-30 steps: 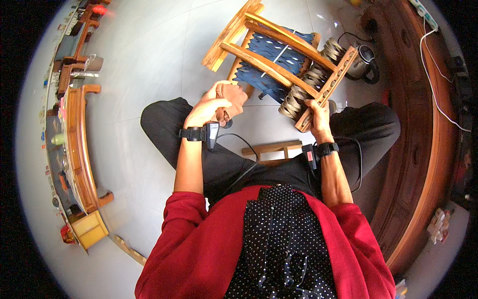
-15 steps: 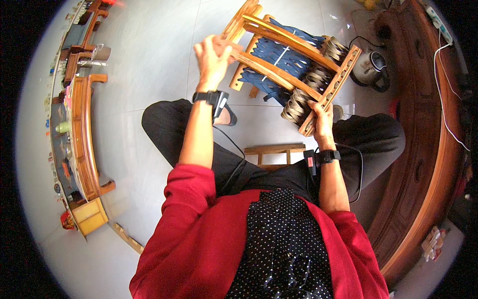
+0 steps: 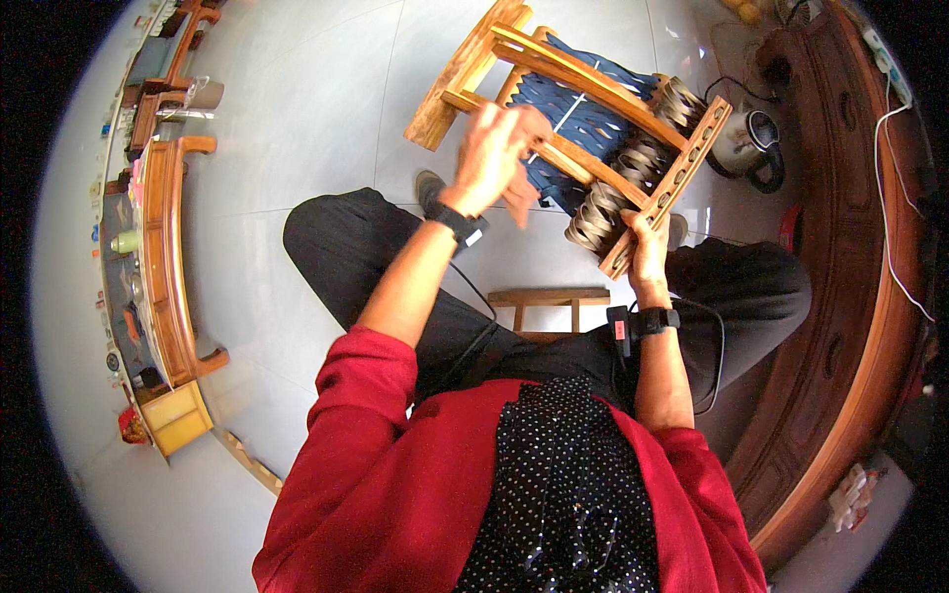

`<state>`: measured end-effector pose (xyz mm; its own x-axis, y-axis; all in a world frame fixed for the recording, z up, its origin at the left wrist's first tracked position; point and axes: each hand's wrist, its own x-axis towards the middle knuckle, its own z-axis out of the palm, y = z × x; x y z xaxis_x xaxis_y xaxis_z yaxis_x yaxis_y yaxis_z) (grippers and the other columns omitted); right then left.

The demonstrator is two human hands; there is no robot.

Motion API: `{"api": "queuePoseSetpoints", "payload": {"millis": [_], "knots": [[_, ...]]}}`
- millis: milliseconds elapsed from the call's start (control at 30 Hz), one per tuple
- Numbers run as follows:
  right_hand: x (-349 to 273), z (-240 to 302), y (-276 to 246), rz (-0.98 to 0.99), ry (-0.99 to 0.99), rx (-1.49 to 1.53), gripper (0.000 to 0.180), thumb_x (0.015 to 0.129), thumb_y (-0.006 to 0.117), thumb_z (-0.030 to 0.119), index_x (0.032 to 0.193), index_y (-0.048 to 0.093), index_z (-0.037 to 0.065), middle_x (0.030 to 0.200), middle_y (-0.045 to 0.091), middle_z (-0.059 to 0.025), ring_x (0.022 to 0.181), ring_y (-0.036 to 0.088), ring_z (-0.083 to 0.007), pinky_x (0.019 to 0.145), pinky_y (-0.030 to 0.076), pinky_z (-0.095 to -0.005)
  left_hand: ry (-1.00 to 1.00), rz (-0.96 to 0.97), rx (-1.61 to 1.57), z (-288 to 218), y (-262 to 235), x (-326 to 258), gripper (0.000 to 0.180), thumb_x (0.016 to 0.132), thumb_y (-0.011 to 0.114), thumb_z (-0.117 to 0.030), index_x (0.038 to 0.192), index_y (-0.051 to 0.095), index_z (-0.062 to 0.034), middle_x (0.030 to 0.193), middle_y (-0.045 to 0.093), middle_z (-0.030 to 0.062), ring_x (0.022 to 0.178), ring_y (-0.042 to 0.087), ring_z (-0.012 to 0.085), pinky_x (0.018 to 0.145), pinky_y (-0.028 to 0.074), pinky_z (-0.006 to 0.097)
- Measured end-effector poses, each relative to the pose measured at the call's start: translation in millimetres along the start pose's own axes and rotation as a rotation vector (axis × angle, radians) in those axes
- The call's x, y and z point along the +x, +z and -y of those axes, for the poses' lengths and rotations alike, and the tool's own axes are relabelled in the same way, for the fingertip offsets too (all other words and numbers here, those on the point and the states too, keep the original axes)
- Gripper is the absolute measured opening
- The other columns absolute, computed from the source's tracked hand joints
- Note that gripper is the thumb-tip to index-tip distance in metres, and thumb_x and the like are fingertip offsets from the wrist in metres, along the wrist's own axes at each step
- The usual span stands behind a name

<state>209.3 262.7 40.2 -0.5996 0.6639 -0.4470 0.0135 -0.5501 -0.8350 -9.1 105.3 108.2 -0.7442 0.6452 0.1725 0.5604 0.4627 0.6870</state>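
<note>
A wooden frame (image 3: 568,71) is tilted over the floor in front of my knees. Dark blue strips (image 3: 568,114) are woven inside it, with a thin white stick across them. Grey-beige coils (image 3: 596,215) run along the right side, beside a bar with a row of holes (image 3: 682,168). My right hand (image 3: 647,247) grips the lower end of this bar. My left hand (image 3: 494,158) is smeared by motion over the frame's lower rail; its fingers are too blurred to show whether they hold anything. A wider board (image 3: 432,124) forms the frame's left end.
Under my legs is a low wooden stool (image 3: 549,296). A metal kettle (image 3: 736,143) stands right of the frame, close to a dark carved wooden cabinet (image 3: 840,296). A white cable (image 3: 880,198) hangs along it. On the left is a wooden table (image 3: 163,267) with small items.
My left hand has left the board end and moved right and downward along the frame. The frame has shifted slightly right. My right hand keeps its grip.
</note>
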Motion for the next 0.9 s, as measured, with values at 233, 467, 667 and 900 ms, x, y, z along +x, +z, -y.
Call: {"api": "queuePoseSetpoints", "payload": {"millis": [233, 467, 667, 900], "knots": [[1, 0, 1, 0.003, -0.026, -0.024, 0.044, 0.080, 0.071, 0.008, 0.116, 0.049, 0.002, 0.098, 0.058, -0.0051, 0.087, 0.056, -0.0161, 0.083, 0.048, -0.0314, -0.161, -0.251, 0.486, 39, -47, 38, 0.021, 0.088, 0.066, -0.014, 0.104, 0.062, -0.0021, 0.106, 0.056, 0.0192, 0.100, 0.058, 0.0394, 0.087, 0.050, 0.047], [-1, 3, 4, -0.005, -0.028, -0.016, 0.043, 0.080, 0.072, 0.009, 0.115, 0.049, 0.002, 0.099, 0.057, -0.0053, 0.089, 0.055, -0.0159, 0.085, 0.047, -0.0310, 0.119, -0.050, 0.264, -14, 10, -2, 0.029, 0.089, 0.068, -0.017, 0.110, 0.059, 0.0011, 0.107, 0.053, 0.0202, 0.104, 0.056, 0.0394, 0.088, 0.049, 0.046], [1, -1, 2, -0.010, -0.042, -0.028, 0.046, 0.080, 0.072, 0.010, 0.117, 0.047, 0.002, 0.098, 0.055, -0.0045, 0.086, 0.052, -0.0149, 0.082, 0.045, -0.0305, -0.057, -0.150, 0.523, 39, -57, 45, 0.028, 0.087, 0.068, -0.018, 0.112, 0.063, -0.0078, 0.108, 0.055, 0.0149, 0.102, 0.056, 0.0341, 0.087, 0.050, 0.046], [4, -5, 0, 0.013, -0.050, -0.023, 0.045, 0.081, 0.071, 0.011, 0.118, 0.048, 0.001, 0.100, 0.056, -0.0049, 0.089, 0.054, -0.0159, 0.086, 0.046, -0.0309, 0.219, -0.254, 0.392, -9, 22, -1, 0.028, 0.085, 0.071, -0.019, 0.108, 0.061, -0.0053, 0.111, 0.051, 0.0185, 0.104, 0.053, 0.0413, 0.088, 0.047, 0.052]]}}
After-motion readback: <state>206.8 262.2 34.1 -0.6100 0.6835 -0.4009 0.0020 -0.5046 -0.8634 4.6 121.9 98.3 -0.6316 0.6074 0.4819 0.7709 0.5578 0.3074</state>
